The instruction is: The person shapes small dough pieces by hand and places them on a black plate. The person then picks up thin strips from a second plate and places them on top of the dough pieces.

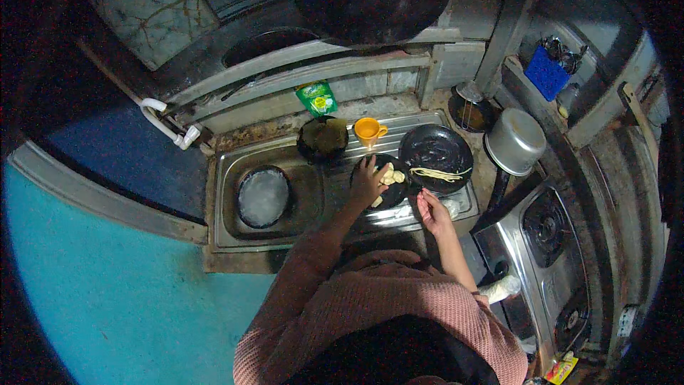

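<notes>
My left hand (pixel 367 182) reaches over a small dark plate (pixel 398 200), its fingers spread. Several pale dough pieces (pixel 394 175) lie on that plate by my fingertips; whether I touch one cannot be made out. My right hand (pixel 435 215) is half curled just below a larger round black pan (pixel 435 144), with nothing visible in it. Along the near side of this pan lies a bundle of long pale dough strands (pixel 441 174). Beside my right hand is a crumpled clear plastic bag (pixel 453 207).
An orange mug (pixel 368 131) and a dark pot (pixel 323 139) stand behind the plate. In the sink basin (pixel 310 214) at left sits a round vessel of whitish liquid (pixel 263 197). To the right are an upturned metal pot (pixel 517 141) and a gas stove (pixel 556 278).
</notes>
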Motion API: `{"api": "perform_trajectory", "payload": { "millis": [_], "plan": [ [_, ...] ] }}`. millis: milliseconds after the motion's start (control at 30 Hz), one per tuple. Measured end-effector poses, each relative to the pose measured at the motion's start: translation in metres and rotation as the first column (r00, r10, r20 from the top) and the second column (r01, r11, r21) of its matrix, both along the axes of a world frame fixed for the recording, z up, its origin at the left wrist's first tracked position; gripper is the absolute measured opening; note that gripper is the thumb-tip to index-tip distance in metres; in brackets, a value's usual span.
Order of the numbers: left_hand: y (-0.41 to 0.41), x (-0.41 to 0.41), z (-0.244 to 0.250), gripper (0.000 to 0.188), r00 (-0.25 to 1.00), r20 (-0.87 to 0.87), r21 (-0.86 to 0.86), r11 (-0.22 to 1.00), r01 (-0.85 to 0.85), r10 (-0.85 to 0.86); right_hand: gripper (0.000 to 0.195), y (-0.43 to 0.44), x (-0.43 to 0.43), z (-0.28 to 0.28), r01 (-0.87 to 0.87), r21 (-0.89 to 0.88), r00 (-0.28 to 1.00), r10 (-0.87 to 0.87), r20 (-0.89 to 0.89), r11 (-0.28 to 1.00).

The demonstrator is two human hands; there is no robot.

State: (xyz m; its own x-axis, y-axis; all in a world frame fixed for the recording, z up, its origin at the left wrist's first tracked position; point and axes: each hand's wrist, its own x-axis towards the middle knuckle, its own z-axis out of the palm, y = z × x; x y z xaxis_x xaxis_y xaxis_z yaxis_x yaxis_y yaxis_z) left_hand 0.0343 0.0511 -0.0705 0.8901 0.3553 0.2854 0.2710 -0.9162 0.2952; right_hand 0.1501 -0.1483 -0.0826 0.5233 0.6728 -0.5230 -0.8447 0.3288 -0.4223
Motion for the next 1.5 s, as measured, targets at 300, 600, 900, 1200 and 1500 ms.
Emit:
{"api": "perform_trajectory", "payload": {
  "millis": [300,600,900,1200,1500],
  "plan": [
    [0.019,0.010,-0.033,0.063,0.995,0.079,0.172,0.984,0.045,-0.060,0.025,0.004,-0.002,0.002,-0.064,0.018,0.998,0.065,-0.018,0.998],
    [-0.001,-0.001,-0.043,0.054,0.927,0.313,-0.376,0.923,-0.080,0.208,0.022,0.004,-0.017,0.032,-0.104,-0.117,0.968,0.127,0.214,0.988],
    [0.020,0.017,-0.043,0.081,0.795,0.595,-0.801,0.175,0.573,0.122,0.043,0.051,-0.082,0.031,-0.449,-0.344,0.108,0.433,0.895,0.824],
    [-0.071,0.025,0.017,0.069,0.794,0.344,-0.883,-0.114,0.455,0.501,0.073,0.089,-0.067,0.077,-0.145,-0.146,0.614,0.204,0.762,0.979],
    [-0.130,-0.020,0.047,0.063,0.970,0.201,-0.508,0.861,-0.012,0.133,0.086,0.088,-0.023,0.086,0.024,-0.149,0.635,0.100,0.766,0.989]
  ]
}}
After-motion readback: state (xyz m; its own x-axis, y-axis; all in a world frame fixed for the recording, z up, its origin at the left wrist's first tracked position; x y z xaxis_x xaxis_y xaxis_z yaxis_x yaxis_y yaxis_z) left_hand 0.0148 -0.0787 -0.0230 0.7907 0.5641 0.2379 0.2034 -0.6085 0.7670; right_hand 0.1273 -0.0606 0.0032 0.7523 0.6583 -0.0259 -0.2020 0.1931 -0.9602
